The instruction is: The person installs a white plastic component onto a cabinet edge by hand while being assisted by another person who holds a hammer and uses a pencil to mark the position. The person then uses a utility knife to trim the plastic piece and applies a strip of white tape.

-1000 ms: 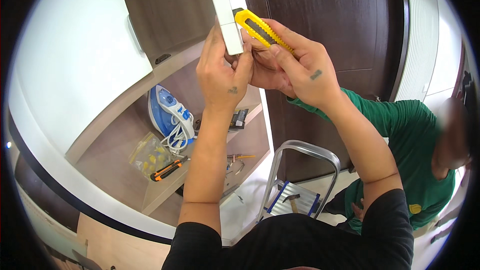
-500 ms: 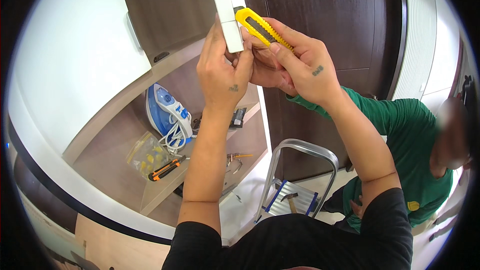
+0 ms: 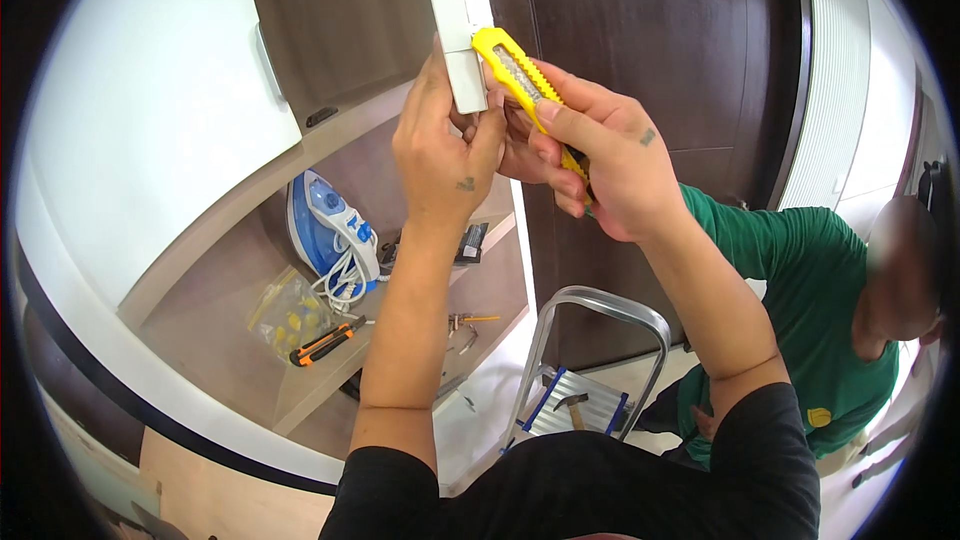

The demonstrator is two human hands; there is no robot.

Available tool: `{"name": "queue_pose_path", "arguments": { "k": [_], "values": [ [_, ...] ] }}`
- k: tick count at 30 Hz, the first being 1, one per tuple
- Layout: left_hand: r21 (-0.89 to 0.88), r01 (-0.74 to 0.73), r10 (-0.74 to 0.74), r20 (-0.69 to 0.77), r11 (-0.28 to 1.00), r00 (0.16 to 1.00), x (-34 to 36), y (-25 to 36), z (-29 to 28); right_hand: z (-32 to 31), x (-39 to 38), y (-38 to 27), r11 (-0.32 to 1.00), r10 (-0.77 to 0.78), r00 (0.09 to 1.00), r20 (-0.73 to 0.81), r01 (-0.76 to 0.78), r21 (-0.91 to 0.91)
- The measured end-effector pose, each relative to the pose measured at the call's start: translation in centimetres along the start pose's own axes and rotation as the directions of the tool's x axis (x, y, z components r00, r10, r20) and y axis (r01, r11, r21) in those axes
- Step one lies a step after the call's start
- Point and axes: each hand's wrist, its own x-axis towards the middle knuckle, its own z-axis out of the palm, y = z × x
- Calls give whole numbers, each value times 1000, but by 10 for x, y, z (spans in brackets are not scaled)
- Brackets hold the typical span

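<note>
White strip (image 3: 448, 0) stood above left hand (image 3: 445, 155), lower end pinched between fingers (image 3: 432, 90) and thumb (image 3: 488, 130); I judged it light, stiff, smooth enough to slip, best gripped by both edges. Right hand (image 3: 635, 160) wrapped yellow knife (image 3: 541, 92), nose (image 3: 485, 38) up-left of right fingers, against or just beside strip; couldn't tell which. I judged knife light, rigid, ridged for purchase, best held well back from nose.

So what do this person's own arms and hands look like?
The left hand and right hand are ungloved, each with a small dark mark on its back, too blurred to make out. The forearms are bare, no watch showing; short black sleeves end near the elbows.
</note>
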Motion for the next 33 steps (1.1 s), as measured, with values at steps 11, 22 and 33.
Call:
{"name": "queue_pose_path", "arguments": {
  "k": [11, 22, 33],
  "values": [
    [-3, 30, -30, 15, 1000, 999, 0, 3, 4, -17, 11, 5, 939, -200, 979, 43, 204, -277],
    [13, 76, -76, 12, 997, 997, -1, 8, 5, -11, 4, 5, 994, -59, 998, 8, 60, -94],
    [18, -26, 26, -10, 1000, 1000, 0, 1, 5, -44, 30, -34, 451, -422, 870, 255, 445, -773]
  ]
}}
